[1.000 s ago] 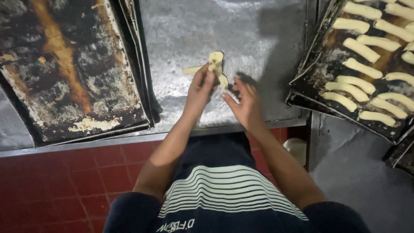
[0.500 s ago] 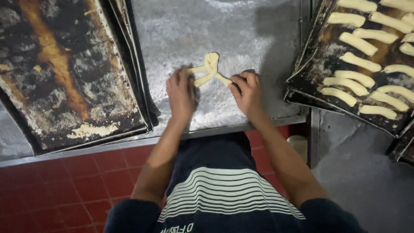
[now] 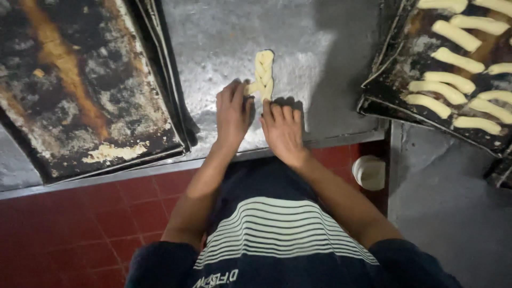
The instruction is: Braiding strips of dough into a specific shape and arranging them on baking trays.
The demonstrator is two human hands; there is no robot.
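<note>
A floured metal bench (image 3: pixel 224 37) stood over red floor tiles (image 3: pixel 80 213). The braided dough (image 3: pixel 264 72) lay near the front edge, its long axis running front to back. The left hand (image 3: pixel 232 113) and right hand (image 3: pixel 282 130) pinched its near end.

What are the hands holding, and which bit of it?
Both the left hand and right hand pinch the near end of the braided dough, which lies on the metal table.

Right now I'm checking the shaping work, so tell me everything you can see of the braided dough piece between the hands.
The braided dough piece is pale yellow, soft-looking raw dough, plaited from strands into a short rope. It lies flat on the floured metal table, running away from the person. Its far end is rounded and finished; its near end sits under the fingertips of the left hand and right hand, which touch it from either side.
</note>
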